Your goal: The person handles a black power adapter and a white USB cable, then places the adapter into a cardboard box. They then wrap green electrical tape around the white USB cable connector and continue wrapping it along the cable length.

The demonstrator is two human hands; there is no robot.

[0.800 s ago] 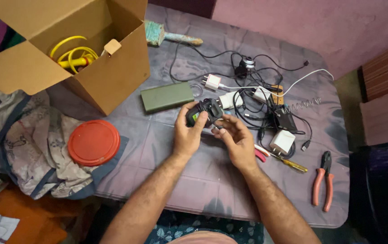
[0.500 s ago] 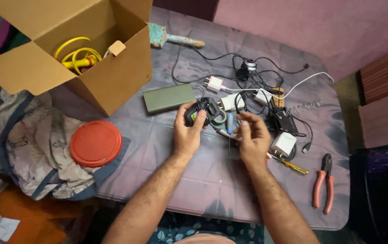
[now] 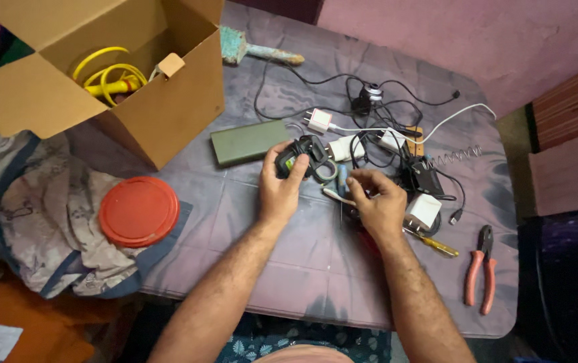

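My left hand [image 3: 281, 191] grips a small black gadget with a green patch [image 3: 300, 156] near the middle of the cloth-covered table [image 3: 302, 269]. My right hand [image 3: 377, 202] rests just to its right, fingers curled over small items beside a blue and a white stick-shaped piece [image 3: 340, 183]; what it pinches is hidden. A dark green power bank [image 3: 245, 142] lies left of the gadget. White chargers [image 3: 318, 121] and tangled black cables [image 3: 396, 128] lie behind the hands.
An open cardboard box [image 3: 161, 114] with a yellow coiled cable [image 3: 104, 77] stands at the back left. A red round lid [image 3: 139, 211] lies on crumpled cloth at left. Red-handled pliers [image 3: 479, 272] and a yellow screwdriver [image 3: 437, 245] lie at right, next to a white adapter [image 3: 423, 211].
My right hand has moved away from the black gadget to the right and down onto the small items. The left hand keeps the gadget.
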